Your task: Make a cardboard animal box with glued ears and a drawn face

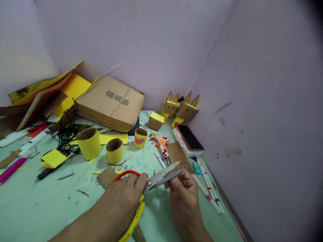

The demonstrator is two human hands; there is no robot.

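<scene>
My left hand [123,198] is closed around the red handles of a pair of scissors [161,176], whose metal blades point right and are nearly together. A yellow paper strip [133,222] hangs down under this hand. My right hand [183,193] is just right of the blades, its fingers pinched together at the blade tips. What it pinches is too small to make out. Both hands hover over the pale green table [37,205] near its front.
Three yellow-wrapped cardboard rolls [89,143] stand mid-table. Behind them lie a flat cardboard box [111,102], yellow sheets [72,89] and black cord [67,134]. Cardboard figures [180,109] stand in the corner. A phone [189,137] and markers [208,188] lie at the right, more markers [22,148] at the left.
</scene>
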